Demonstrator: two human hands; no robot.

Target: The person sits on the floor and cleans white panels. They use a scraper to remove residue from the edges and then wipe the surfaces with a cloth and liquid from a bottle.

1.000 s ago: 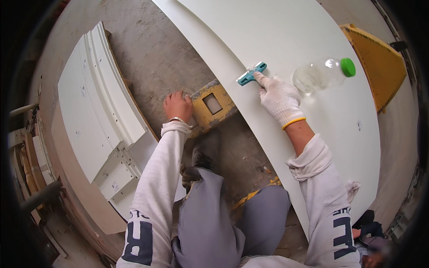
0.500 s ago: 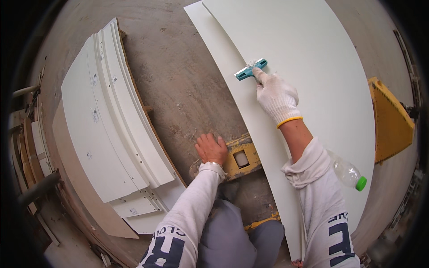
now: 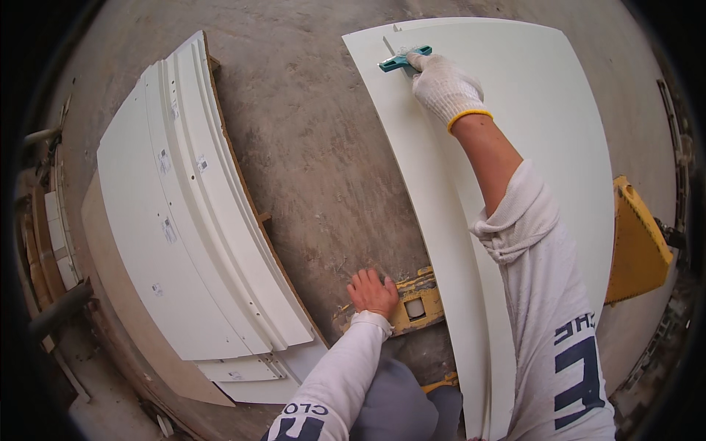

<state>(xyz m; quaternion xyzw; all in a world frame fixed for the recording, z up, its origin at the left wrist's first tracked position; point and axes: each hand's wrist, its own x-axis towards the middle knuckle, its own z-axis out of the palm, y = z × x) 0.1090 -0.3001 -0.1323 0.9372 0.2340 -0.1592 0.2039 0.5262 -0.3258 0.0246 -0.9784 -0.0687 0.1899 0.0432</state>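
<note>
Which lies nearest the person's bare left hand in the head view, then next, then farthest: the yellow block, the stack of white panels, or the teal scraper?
1. Yellow block: touching the left hand, just to its right.
2. Stack of white panels: off to the left on the floor.
3. Teal scraper: far ahead, at the gloved right hand.

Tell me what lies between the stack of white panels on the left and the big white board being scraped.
In the head view, only bare, dusty concrete floor separates the stacked white panels from the white board; nearer the person, the left hand rests by a yellow block.

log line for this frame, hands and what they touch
right hand: gloved, holds teal scraper on white panel | left hand: bare, on yellow block | floor: stacked white boards
</note>
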